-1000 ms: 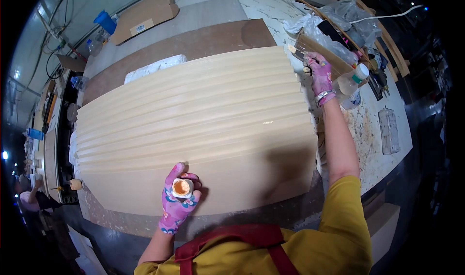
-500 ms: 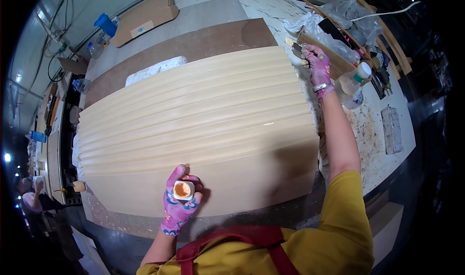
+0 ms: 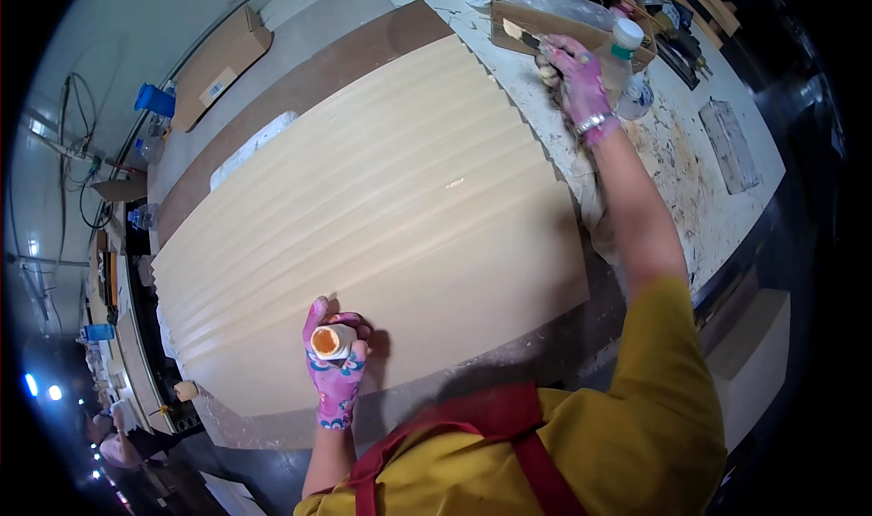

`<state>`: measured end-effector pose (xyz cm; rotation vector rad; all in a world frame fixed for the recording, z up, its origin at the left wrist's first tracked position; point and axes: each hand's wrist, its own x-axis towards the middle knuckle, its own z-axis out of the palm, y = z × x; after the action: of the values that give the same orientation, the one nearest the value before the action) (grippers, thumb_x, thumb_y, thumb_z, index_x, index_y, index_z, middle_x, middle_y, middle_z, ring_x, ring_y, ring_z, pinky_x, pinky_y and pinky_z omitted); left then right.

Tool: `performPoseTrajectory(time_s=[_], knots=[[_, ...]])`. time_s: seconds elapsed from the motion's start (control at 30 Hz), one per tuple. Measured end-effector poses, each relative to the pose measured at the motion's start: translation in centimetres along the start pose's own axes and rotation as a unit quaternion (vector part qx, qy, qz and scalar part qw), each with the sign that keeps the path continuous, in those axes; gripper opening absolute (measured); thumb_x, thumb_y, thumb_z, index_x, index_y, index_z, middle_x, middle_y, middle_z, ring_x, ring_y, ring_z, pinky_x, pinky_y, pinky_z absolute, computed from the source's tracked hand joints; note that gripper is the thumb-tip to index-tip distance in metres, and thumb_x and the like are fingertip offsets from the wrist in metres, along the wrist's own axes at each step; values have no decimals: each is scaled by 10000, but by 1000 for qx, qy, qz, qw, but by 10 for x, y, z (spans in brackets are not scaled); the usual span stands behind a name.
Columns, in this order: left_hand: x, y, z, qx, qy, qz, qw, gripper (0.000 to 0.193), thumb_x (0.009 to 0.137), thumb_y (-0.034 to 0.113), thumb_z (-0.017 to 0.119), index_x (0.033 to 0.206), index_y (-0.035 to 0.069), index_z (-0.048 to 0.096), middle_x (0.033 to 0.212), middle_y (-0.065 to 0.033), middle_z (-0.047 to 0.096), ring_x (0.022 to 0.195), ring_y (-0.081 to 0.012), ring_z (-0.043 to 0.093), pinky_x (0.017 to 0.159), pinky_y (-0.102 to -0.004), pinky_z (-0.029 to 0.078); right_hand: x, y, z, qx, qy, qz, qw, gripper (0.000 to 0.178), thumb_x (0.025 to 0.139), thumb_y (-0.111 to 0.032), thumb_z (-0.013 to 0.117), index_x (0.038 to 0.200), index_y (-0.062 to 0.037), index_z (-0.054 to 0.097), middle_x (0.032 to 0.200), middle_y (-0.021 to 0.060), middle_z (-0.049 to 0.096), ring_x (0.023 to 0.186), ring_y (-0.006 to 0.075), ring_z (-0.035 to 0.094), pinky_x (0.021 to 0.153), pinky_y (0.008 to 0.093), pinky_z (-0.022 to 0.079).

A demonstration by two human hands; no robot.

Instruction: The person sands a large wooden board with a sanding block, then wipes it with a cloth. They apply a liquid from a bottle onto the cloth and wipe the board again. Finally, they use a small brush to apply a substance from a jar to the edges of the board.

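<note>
My left hand (image 3: 336,380), in a pink flowered glove, is wrapped round a small white bottle-like pot (image 3: 343,342). Its open mouth is tilted to the left and shows orange-brown stuff inside. The hand is over the near, flat part of a pale ridged wooden panel (image 3: 363,216). Beyond the panel's right end, my right hand (image 3: 574,75), also gloved in pink, grips a small flat tool (image 3: 523,35). That tool has a dark middle and a pale tip; whether it is a brush or a putty knife I cannot tell. A pale sliver (image 3: 455,183) lies on the ridges.
A clear bottle with a white cap (image 3: 627,34) stands beside my right hand, near an open cardboard box (image 3: 510,14). A grey block (image 3: 728,148) lies farther right. Flattened cardboard (image 3: 218,66) rests at the far left. Another person (image 3: 123,448) is at the lower left.
The view has turned, so the panel appears more slanted. The white pot has tipped to the left in my left hand. My right hand still holds the flat tool, whose pale tip shows more plainly.
</note>
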<state>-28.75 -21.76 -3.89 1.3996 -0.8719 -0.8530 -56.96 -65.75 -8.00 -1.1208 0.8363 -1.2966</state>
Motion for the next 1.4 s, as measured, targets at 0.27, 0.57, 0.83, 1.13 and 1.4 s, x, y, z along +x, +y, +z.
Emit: performPoseTrajectory(time_s=[0.27, 0.57, 0.83, 1.13, 1.4], knots=[[-1, 2, 0, 21, 14, -10, 1000, 807, 832, 206, 781, 1474, 73, 309, 1033, -86, 612, 884, -183, 630, 762, -305, 524, -67, -12, -30, -45, 10, 75, 996, 192, 949, -124, 613, 1114, -30, 640, 803, 2, 654, 556, 14, 529, 478, 145, 377], [-2, -4, -3, 29, 10, 4, 1000, 760, 831, 50, 718, 1473, 76, 312, 1039, -89, 613, 910, -175, 625, 784, -292, 537, -82, -3, -13, -91, -60, 54, 993, 201, 920, -138, 649, 1083, -21, 671, 859, -24, 653, 683, 23, 558, 582, 175, 449], [-3, -9, -3, 36, 21, 12, 999, 792, 832, 151, 757, 1477, 74, 304, 1044, -88, 607, 866, -158, 622, 765, -285, 523, -88, -18, -2, -123, -42, 10, 991, 184, 921, -143, 642, 1060, -28, 677, 835, -40, 631, 708, 27, 545, 583, 180, 441], [-3, -10, -5, 22, 18, 5, 1000, 753, 824, 52, 728, 1460, 77, 324, 1049, -110, 612, 902, -179, 620, 798, -308, 523, -97, -19, -11, -28, 49, 67, 996, 182, 942, -89, 571, 1103, -54, 648, 789, -6, 623, 569, 29, 515, 504, 161, 406], [-3, -9, -2, 34, 17, 22, 999, 754, 834, 101, 729, 1469, 87, 322, 1062, -88, 605, 874, -162, 625, 764, -284, 525, -137, -35, -32, -7, 18, 105, 994, 169, 947, -127, 617, 1085, -35, 648, 763, -16, 619, 541, 20, 500, 478, 160, 377]])
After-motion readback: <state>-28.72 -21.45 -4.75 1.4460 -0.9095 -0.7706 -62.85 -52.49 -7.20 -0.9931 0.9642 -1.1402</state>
